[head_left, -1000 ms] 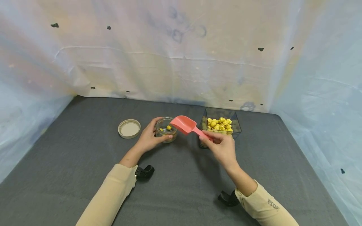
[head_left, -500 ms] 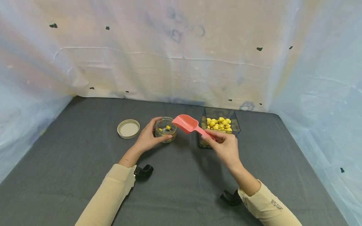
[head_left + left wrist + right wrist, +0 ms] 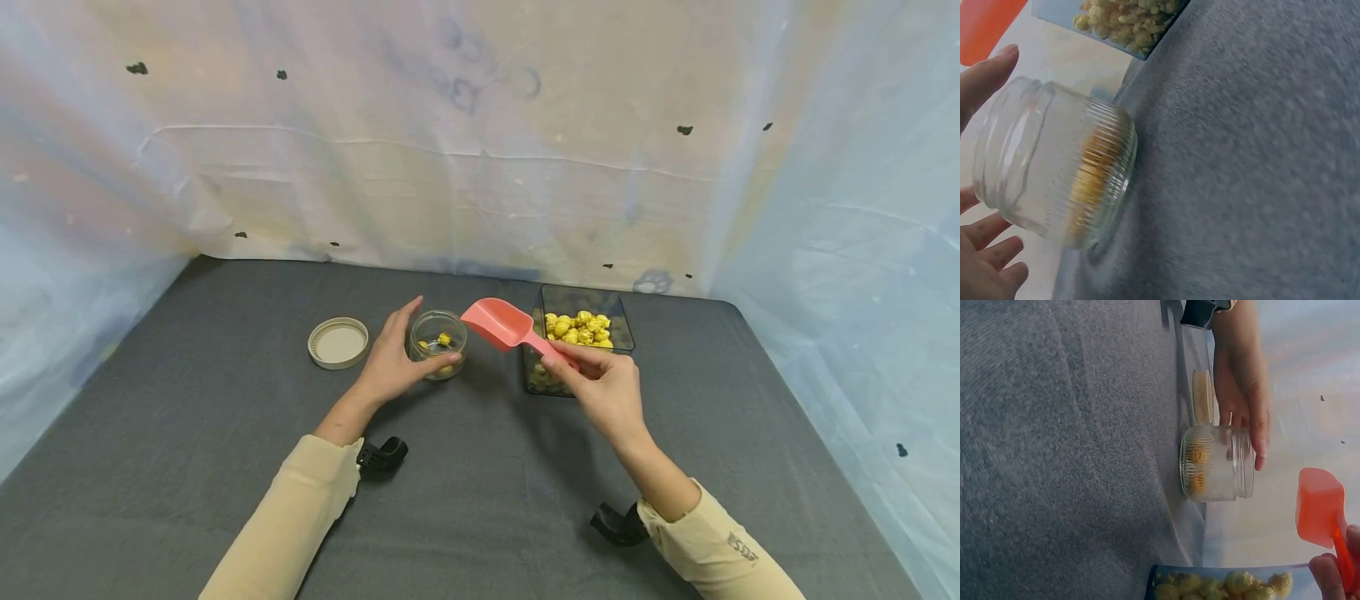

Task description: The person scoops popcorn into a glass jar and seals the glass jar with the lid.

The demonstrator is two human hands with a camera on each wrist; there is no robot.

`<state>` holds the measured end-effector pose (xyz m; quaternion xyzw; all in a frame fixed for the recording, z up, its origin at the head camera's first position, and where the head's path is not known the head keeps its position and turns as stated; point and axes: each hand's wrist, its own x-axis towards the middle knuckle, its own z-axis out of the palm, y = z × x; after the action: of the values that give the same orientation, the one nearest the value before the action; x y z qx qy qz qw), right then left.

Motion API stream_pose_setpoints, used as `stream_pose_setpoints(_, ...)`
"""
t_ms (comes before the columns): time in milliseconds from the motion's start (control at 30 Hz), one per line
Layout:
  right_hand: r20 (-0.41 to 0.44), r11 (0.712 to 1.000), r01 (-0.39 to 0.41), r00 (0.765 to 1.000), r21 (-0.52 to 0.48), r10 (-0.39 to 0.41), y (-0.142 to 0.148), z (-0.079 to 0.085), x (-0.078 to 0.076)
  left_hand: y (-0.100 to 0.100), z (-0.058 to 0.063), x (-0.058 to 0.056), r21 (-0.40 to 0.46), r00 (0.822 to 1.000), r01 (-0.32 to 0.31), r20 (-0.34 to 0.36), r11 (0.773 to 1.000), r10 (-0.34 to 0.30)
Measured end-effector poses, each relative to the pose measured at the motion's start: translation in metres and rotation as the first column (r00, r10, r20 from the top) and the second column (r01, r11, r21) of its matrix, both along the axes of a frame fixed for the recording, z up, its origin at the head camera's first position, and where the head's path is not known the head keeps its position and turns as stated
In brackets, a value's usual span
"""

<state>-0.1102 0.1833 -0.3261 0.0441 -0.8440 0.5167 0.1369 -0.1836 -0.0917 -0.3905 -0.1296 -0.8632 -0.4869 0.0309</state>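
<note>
A clear glass jar (image 3: 438,325) stands on the dark grey cloth, with a few yellow popcorn pieces (image 3: 1091,178) at its bottom. My left hand (image 3: 390,358) is spread around the jar's left side, thumb in front and fingers behind. In the left wrist view the thumb (image 3: 988,78) is lifted off the glass and the fingers are loose beside the rim. My right hand (image 3: 609,393) pinches the handle of a pink scoop (image 3: 501,322). The scoop's bowl looks empty and hovers to the right of the jar, above the cloth.
A clear dark-tinted box (image 3: 625,321) of yellow popcorn (image 3: 577,328) stands behind the right hand. A round cream lid (image 3: 338,342) lies to the left of the jar. Pale plastic sheeting (image 3: 420,150) walls off the back and sides.
My left fingers have loosened and straightened away from the jar, which stays in place. My right hand has drawn the scoop slightly right, away from the jar's rim.
</note>
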Motion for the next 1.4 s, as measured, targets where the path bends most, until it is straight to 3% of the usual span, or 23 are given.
stream_pose_setpoints(467,-0.024,0.999,0.017,1.000,-0.039,-0.018,0.008,0.007,0.002,0.010,0.021,0.001,0.007,0.999,-0.017,-0.037,1.000,0.017)
stream_pose_setpoints(700,-0.049,0.997,0.020,0.999,-0.081,-0.024,0.015,0.011,0.003,0.018,0.028,0.000,-0.009,0.997,0.010,-0.075,1.000,-0.011)
stream_pose_setpoints(1400,-0.077,0.993,0.100,0.992,-0.056,-0.105,0.038,0.020,0.009,0.049,0.046,-0.004,-0.031,0.987,0.089,-0.131,0.996,-0.092)
